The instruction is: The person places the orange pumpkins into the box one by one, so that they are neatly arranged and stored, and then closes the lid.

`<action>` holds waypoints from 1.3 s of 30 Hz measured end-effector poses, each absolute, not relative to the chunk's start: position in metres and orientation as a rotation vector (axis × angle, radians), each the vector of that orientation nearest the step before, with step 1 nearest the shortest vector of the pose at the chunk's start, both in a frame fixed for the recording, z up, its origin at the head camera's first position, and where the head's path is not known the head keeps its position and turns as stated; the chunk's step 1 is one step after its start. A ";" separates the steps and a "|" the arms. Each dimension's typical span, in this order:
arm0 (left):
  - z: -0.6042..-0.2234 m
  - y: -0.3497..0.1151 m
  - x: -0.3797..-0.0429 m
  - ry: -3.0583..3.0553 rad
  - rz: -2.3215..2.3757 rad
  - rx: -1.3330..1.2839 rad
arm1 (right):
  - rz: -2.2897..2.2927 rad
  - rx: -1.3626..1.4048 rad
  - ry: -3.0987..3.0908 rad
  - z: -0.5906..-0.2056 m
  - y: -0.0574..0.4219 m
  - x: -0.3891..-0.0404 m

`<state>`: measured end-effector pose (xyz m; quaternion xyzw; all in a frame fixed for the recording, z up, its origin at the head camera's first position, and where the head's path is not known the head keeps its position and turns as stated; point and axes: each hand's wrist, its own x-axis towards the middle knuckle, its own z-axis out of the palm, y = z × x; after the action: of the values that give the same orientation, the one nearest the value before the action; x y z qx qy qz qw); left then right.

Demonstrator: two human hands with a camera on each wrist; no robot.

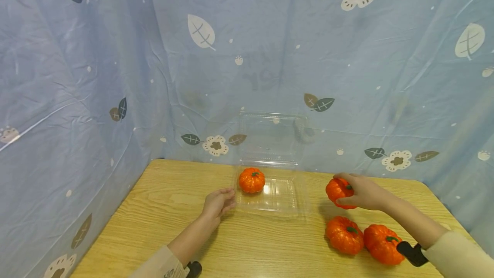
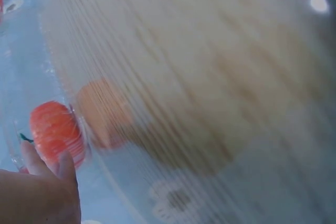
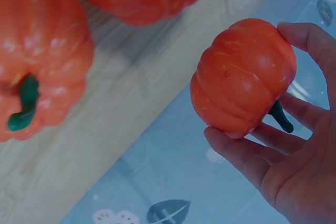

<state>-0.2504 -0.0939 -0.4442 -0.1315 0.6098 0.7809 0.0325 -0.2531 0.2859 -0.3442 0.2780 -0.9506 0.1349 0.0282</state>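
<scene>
My right hand [image 1: 364,192] grips a small orange pumpkin [image 3: 244,77] with a green stem, thumb and fingers around its sides, at the right of the table. Toward the middle stands a clear plastic clamshell box [image 1: 278,207], its lid [image 1: 270,134] raised at the back. Inside its left part sits another small pumpkin [image 1: 251,180]. The left hand [image 1: 220,203] is at the box's left side, its fingertips right at the rim with the fingers loosely bent. In the left wrist view, the fingers [image 2: 65,169] overlap the boxed pumpkin [image 2: 56,129].
Two larger orange pumpkins, one [image 1: 344,235] beside the other [image 1: 383,244], lie on the wooden table [image 1: 170,209] in front of the right hand. A blue curtain [image 1: 270,55] with leaves and flowers hangs behind and at both sides.
</scene>
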 end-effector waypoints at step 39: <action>-0.443 -0.093 -0.251 1.880 2.401 -0.409 | 0.498 1.019 -2.917 -0.329 0.207 -0.268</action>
<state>-0.2513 -0.0931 -0.4427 -0.1330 0.6107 0.7799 0.0326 -0.2678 0.2070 -0.3287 0.3255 -0.9321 0.1591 0.0060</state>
